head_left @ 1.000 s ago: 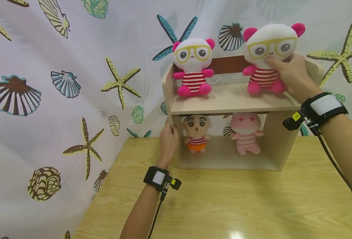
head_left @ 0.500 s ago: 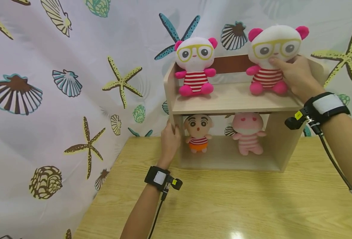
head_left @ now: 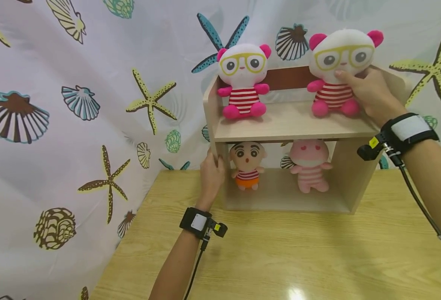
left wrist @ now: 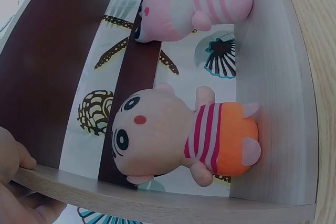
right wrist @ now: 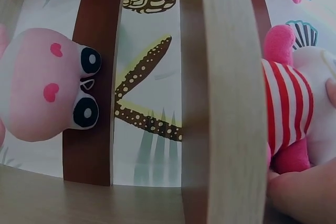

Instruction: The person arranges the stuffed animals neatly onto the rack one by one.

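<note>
In the head view, my right hand (head_left: pixel 372 93) holds a white-and-pink plush panda (head_left: pixel 332 95) with yellow glasses by its side, thumb on its cheek. This panda sits at the right end of the upper board of a small wooden shelf (head_left: pixel 287 127). My left hand (head_left: pixel 211 173) grips the shelf's left side panel (left wrist: pixel 173 203), thumb inside and fingers outside in the left wrist view. A matching plush panda (head_left: pixel 242 100) sits at the upper left. Below are a plush boy doll (head_left: pixel 247 164) in orange shorts and a pink striped plush toy (head_left: pixel 310 162) with heart marks.
The shelf stands on a light wooden table (head_left: pixel 272 250), near a white curtain (head_left: pixel 108 104) printed with shells and starfish. A dark brown back slat (head_left: pixel 289 79) runs between the two pandas. Cables (head_left: pixel 417 196) trail from both wrist cameras.
The head view shifts slightly. Both hands keep their holds, and the plush toys stay in their places on the shelf.
</note>
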Available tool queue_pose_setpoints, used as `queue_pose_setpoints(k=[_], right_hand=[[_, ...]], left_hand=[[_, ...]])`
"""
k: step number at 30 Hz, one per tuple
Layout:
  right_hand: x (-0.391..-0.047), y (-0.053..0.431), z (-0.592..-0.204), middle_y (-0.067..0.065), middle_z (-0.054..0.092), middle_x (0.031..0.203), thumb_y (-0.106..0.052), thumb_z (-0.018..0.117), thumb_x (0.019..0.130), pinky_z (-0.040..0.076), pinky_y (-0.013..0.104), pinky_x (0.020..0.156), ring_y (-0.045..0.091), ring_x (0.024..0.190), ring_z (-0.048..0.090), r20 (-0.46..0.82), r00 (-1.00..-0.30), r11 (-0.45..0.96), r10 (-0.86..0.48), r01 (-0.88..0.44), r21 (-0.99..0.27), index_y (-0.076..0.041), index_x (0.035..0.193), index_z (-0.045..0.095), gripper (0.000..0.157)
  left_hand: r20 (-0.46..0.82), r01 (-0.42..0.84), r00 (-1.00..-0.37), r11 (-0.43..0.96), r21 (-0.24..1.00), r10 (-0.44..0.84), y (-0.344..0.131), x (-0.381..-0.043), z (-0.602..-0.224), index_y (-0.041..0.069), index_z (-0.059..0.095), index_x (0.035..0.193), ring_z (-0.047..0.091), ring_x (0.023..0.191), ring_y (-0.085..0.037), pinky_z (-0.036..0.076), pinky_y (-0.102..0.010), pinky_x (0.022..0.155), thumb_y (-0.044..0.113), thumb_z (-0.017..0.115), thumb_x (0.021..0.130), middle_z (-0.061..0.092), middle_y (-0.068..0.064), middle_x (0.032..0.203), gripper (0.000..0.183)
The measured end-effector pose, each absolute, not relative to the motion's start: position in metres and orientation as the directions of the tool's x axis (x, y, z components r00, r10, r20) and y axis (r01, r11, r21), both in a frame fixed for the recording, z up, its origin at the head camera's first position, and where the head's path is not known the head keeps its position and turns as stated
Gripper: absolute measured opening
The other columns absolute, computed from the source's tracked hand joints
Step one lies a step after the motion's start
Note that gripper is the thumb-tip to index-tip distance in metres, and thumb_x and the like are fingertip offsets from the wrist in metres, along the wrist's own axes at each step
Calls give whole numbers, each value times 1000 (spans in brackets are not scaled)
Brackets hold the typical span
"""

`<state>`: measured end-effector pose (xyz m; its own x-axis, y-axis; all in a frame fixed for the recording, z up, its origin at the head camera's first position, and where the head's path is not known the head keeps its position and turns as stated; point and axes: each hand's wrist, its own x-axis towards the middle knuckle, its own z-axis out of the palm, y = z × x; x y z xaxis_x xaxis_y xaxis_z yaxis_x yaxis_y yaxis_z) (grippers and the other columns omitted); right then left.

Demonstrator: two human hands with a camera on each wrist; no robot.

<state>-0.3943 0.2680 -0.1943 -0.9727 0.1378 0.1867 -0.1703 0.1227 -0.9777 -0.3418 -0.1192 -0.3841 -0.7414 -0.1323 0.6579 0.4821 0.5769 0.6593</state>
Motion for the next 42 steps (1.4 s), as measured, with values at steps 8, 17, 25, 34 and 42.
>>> queue_pose_setpoints(k=[8,17,25,34,42], right_hand=[[-396,269,-200,-5,46,138,-44,73,89,29,16,105,5,121,39,185,-974,175,127,-162,-971,-15,153,37,79],[-397,270,-201,1,35,148,-51,65,92,19,19,112,10,130,30,165,-982,245,95,-137,-960,-16,158,25,85],[-392,276,-203,4,32,148,-54,58,94,15,24,115,12,133,26,157,-983,300,91,-123,-946,-15,159,21,84],[-386,274,-204,4,35,144,-54,56,95,16,25,114,14,134,27,186,-976,325,112,-141,-935,-12,159,21,84],[-375,271,-208,2,33,146,-50,55,97,22,25,114,13,133,29,232,-969,337,83,-192,-922,-16,159,17,81]], left_hand=[[639,477,-760,564,674,-122,-119,-338,-385,-8,50,137,67,103,-37,56,-50,79,2,52,100,65,-28,118,38],[627,468,-769,557,686,-125,-119,-339,-386,-8,48,139,67,105,-36,55,-50,82,2,52,100,64,-27,121,40],[633,481,-766,555,679,-112,-114,-340,-385,-7,49,139,66,106,-37,54,-51,84,2,53,100,64,-27,122,40],[632,482,-766,542,688,-121,-113,-338,-385,-8,49,139,66,106,-39,54,-52,85,2,53,100,64,-28,122,40],[635,484,-763,547,683,-118,-116,-339,-387,-8,49,138,66,106,-38,54,-51,84,3,52,100,64,-28,121,40]])
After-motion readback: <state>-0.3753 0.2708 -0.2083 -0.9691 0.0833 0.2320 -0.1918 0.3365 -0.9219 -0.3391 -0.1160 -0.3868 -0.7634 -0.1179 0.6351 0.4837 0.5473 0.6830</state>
